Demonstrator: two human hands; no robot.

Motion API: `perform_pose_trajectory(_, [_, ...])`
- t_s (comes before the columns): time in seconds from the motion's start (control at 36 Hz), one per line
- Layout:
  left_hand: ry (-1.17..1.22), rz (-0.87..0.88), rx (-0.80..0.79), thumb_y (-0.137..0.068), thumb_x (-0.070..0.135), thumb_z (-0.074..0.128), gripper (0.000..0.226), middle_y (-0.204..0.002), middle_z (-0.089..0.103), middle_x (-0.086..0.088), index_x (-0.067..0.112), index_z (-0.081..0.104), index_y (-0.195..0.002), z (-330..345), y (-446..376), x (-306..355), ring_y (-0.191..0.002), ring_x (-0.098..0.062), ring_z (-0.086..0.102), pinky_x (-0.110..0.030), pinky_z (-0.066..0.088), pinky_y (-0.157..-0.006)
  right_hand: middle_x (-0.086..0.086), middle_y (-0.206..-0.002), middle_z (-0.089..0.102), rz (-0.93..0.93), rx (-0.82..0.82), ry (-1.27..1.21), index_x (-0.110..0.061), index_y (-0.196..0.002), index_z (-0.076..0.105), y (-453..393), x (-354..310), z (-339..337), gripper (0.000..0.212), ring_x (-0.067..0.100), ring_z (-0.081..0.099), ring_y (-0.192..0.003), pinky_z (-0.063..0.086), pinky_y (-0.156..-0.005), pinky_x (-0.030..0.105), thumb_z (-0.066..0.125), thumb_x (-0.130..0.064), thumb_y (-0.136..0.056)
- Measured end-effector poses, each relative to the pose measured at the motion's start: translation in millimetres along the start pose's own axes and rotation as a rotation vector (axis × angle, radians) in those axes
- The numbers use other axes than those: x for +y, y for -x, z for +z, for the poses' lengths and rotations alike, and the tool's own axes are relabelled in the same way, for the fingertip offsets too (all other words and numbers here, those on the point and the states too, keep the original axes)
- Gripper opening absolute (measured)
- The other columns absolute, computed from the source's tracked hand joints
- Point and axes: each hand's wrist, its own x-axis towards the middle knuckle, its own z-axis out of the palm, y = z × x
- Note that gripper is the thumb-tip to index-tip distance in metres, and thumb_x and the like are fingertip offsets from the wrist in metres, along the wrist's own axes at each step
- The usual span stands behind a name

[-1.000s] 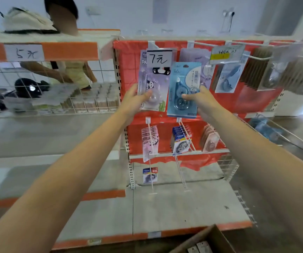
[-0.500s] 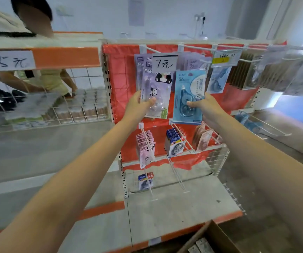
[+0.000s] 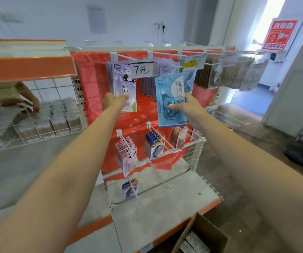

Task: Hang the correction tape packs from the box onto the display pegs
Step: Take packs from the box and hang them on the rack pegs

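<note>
Gripping a blue pack (image 3: 170,99) low on its card, right hand (image 3: 187,109) holds it upright in front of the red rack (image 3: 90,84), just below the top-row pegs (image 3: 165,53) and right of the "7元" tag (image 3: 142,69). Left hand (image 3: 113,103) pinches the bottom of a purple panda pack (image 3: 124,84) hanging on the top-left peg. Box (image 3: 201,236) sits open at bottom right with more packs inside; lower pegs carry pink packs (image 3: 127,152) and dark-blue packs (image 3: 154,145).
</note>
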Motion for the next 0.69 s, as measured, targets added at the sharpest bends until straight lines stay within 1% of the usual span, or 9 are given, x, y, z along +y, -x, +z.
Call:
perform_pose_trajectory(0.11, [0.101, -0.073, -0.025, -0.081, 0.042, 0.072, 0.076, -0.134, 0.051, -0.019, -0.004, 0.043, -0.133, 8, -7, -3, -0.116, -0.034, 0.056, -0.042, 0.052, -0.092, 0.007, -0.110, 0.063, 0.032, 0.039, 0.026, -0.009, -0.113, 0.050, 4, 4, -7, 0.038, 0.018, 0.059, -0.096, 0.049, -0.084, 0.031, 0.067, 0.007, -0.082])
perform_pose_trajectory(0.19, [0.210, -0.122, -0.097, -0.086, 0.042, 0.068, 0.071, -0.122, 0.057, -0.015, -0.004, 0.042, -0.133, 15, -3, -8, -0.089, -0.031, 0.065, -0.037, 0.059, -0.065, 0.008, -0.113, 0.061, 0.067, 0.076, 0.043, -0.002, -0.123, 0.048, 5, 10, -15, 0.046, 0.020, 0.058, -0.099, 0.049, -0.084, 0.030, 0.068, 0.004, -0.082])
perform_pose_trajectory(0.25, [0.332, -0.190, -0.216, -0.090, 0.036, 0.065, 0.066, -0.113, 0.061, -0.024, -0.004, 0.037, -0.135, 22, -1, -12, -0.079, -0.034, 0.068, -0.036, 0.058, -0.049, 0.010, -0.115, 0.061, 0.090, 0.101, 0.053, -0.002, -0.124, 0.048, 5, 14, -21, 0.048, 0.022, 0.059, -0.102, 0.051, -0.088, 0.035, 0.070, 0.003, -0.081])
perform_pose_trajectory(0.31, [0.348, -0.230, -0.317, -0.096, 0.030, 0.058, 0.049, -0.114, 0.062, -0.029, -0.007, 0.044, -0.126, 27, 5, -18, -0.081, -0.034, 0.068, -0.035, 0.058, -0.052, 0.012, -0.118, 0.062, 0.110, 0.113, 0.061, -0.004, -0.121, 0.050, 4, 18, -26, 0.046, 0.026, 0.061, -0.107, 0.052, -0.092, 0.040, 0.070, 0.002, -0.081])
perform_pose_trajectory(0.36, [0.319, -0.261, -0.375, -0.100, 0.025, 0.049, 0.030, -0.116, 0.062, -0.026, -0.005, 0.053, -0.097, 35, 7, -28, -0.071, -0.029, 0.068, -0.031, 0.056, -0.050, 0.012, -0.117, 0.063, 0.124, 0.112, 0.057, -0.007, -0.114, 0.052, 4, 22, -31, 0.039, 0.027, 0.061, -0.107, 0.052, -0.092, 0.041, 0.070, 0.002, -0.081])
perform_pose_trajectory(0.42, [0.279, -0.273, -0.427, -0.102, 0.023, 0.044, 0.031, -0.111, 0.063, -0.022, 0.001, 0.050, -0.081, 45, 12, -37, -0.063, -0.025, 0.065, -0.028, 0.054, -0.049, 0.009, -0.113, 0.064, 0.128, 0.106, 0.058, -0.009, -0.109, 0.053, 4, 25, -35, 0.033, 0.024, 0.061, -0.103, 0.052, -0.089, 0.038, 0.069, 0.002, -0.082])
perform_pose_trajectory(0.53, [0.243, -0.193, -0.517, -0.100, 0.017, 0.049, 0.019, -0.075, 0.071, -0.013, 0.000, 0.057, -0.097, 67, 31, -35, -0.048, -0.015, 0.065, -0.022, 0.054, -0.046, 0.010, -0.119, 0.064, 0.139, 0.119, 0.071, -0.005, -0.120, 0.054, 4, 33, -46, 0.042, 0.026, 0.061, -0.108, 0.052, -0.091, 0.039, 0.070, 0.001, -0.082])
perform_pose_trajectory(0.61, [0.213, -0.102, -0.647, -0.100, 0.023, 0.049, 0.024, -0.099, 0.067, -0.020, 0.002, 0.058, -0.095, 87, 49, -25, -0.066, -0.020, 0.068, -0.024, 0.058, -0.057, 0.010, -0.121, 0.062, 0.164, 0.128, 0.039, -0.003, -0.125, 0.049, 7, 40, -55, 0.047, 0.024, 0.060, -0.107, 0.052, -0.087, 0.035, 0.069, 0.001, -0.083])
perform_pose_trajectory(0.69, [0.160, -0.032, -0.743, -0.099, 0.033, 0.049, 0.031, -0.094, 0.067, -0.014, 0.004, 0.059, -0.101, 109, 70, -10, -0.076, -0.022, 0.066, -0.030, 0.056, -0.074, 0.011, -0.121, 0.061, 0.171, 0.124, 0.019, -0.003, -0.127, 0.047, 10, 50, -66, 0.048, 0.024, 0.060, -0.104, 0.051, -0.078, 0.029, 0.067, 0.003, -0.084])
